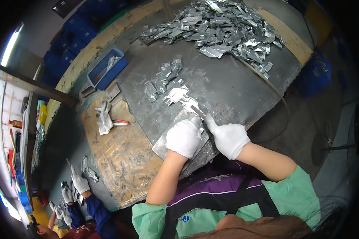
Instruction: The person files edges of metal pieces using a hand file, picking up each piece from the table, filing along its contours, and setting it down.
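Metal casting [189,105]: one, before me on the desk [135,79], probably pinned for steadiness.
Left fingers [196,121]: closed around its near end.
Right fingers [209,119]: index extended alongside; any grip hidden.
Blue bin [121,63]: one, likely kept reachable.
Heap of castings [223,30]: one, pieces uncountable.

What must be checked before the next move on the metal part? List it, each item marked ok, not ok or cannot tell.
1. Part held: ok, the left hand has its near end.
2. Right hand pressing on the metal part: cannot tell; its forefinger is close beside it.
3. Gloves on: ok, both hands are covered.
4. Work spot free of chips: not ok, bright specks lie around the part.
5. Hose away from the hands: ok, the hose runs off to the right.
6. Neighbour's hand well away: ok, lower left.
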The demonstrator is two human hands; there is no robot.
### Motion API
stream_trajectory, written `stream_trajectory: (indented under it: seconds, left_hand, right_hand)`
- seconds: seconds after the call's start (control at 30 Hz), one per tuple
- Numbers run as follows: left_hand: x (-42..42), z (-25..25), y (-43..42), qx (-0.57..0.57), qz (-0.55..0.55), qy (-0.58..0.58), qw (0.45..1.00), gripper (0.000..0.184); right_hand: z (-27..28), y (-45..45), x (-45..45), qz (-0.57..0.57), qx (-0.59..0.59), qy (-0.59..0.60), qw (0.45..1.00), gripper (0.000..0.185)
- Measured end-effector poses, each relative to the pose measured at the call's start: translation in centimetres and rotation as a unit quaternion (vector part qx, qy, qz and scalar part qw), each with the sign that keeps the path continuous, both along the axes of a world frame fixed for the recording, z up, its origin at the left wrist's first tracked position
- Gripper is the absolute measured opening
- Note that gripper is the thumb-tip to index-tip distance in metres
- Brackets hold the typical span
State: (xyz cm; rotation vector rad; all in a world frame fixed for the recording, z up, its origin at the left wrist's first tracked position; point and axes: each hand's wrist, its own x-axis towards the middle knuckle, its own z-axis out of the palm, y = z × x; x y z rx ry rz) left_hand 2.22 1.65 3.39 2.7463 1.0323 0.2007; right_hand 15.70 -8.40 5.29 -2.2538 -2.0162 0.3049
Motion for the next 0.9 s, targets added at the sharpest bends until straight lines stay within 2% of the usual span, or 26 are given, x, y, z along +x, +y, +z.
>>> stream_trajectory:
  seconds: [0.1,0.17,0.2,0.27,0.3,0.43,0.53,0.67,0.77,0.9]
  left_hand:
    - [0.1,0.2,-0.2,-0.009,0.013,0.011,1.0,0.014]
    - [0.2,0.5,-0.3,-0.003,0.014,-0.004,1.0,0.014]
    - [0.1,0.6,-0.4,0.0,0.015,-0.017,1.0,0.014]
    - [0.1,0.3,0.0,-0.003,0.006,-0.028,1.0,0.014]
    - [0.1,0.2,0.0,-0.004,-0.011,-0.03,0.999,0.014]
    - [0.1,0.2,-0.1,0.005,-0.004,0.0,1.0,0.013]
    - [0.1,0.5,-0.1,0.0,-0.008,-0.002,1.0,0.013]
    - [0.1,0.5,0.0,-0.019,0.008,-0.014,1.0,0.014]
    - [0.1,0.1,-0.2,0.004,-0.017,-0.026,1.0,0.015]
    - [0.1,0.6,-0.2,0.011,0.002,0.006,1.0,0.016]
  right_hand:
    - [-1.0,0.9,-0.1,-0.002,0.023,-0.004,1.0,0.063]
    - [0.2,-0.2,0.0,0.002,-0.039,0.013,0.999,0.063]
    - [-0.3,-1.9,0.3,0.015,-0.003,0.024,1.0,0.064]
    - [0.0,-3.6,0.5,0.012,-0.043,-0.015,0.999,0.064]
    - [-0.9,-3.5,0.9,0.02,-0.006,-0.02,1.0,0.064]
    - [-0.3,0.3,0.6,0.002,-0.02,-0.012,1.0,0.063]
    - [-1.3,0.9,0.7,0.004,0.029,-0.005,1.0,0.061]
    - [0.0,-2.7,0.8,0.016,-0.055,-0.027,0.998,0.063]
    - [0.1,-2.3,0.9,0.02,-0.019,0.011,1.0,0.061]
    - [-1.2,1.1,0.5,0.01,0.045,-0.003,0.999,0.061]
